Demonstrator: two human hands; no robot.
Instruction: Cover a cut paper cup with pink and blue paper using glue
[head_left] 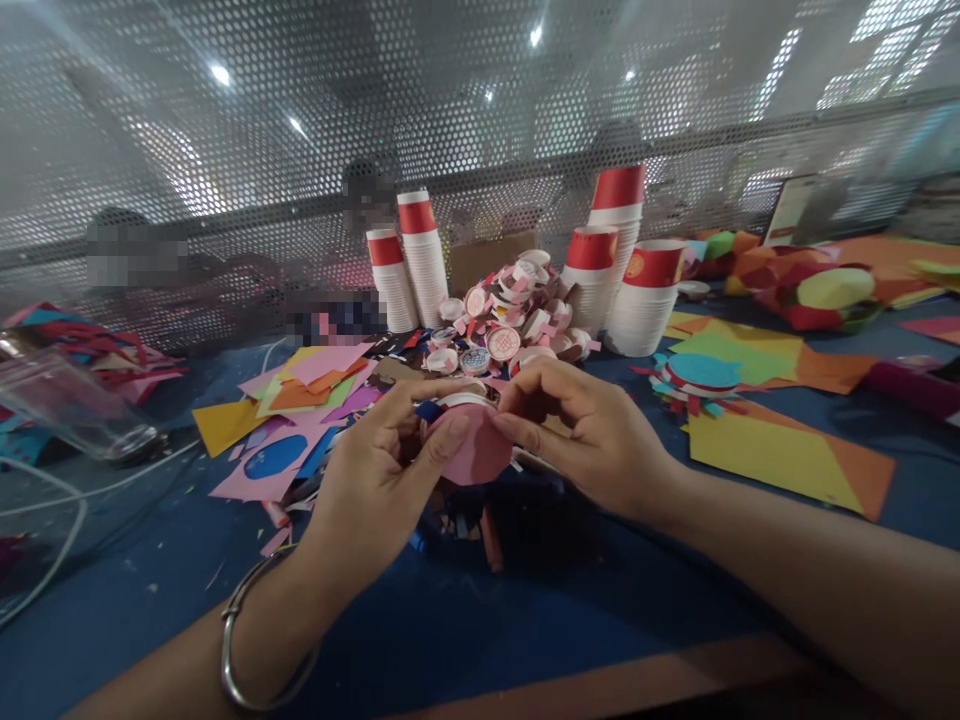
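Blue tabletop [637,600] below, pink disc [481,455] clamped in left grip [379,470], right grip [596,430] pinched on its edge.

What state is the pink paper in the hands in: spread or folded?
Spread: the pink paper shows a broad face between the left hand and right hand. Cannot tell about its far edge.

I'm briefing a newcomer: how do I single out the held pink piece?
At the blue table, look between the left hand and right hand. The pink paper piece there is rounded and held up, unlike the pink sheets lying leftward.
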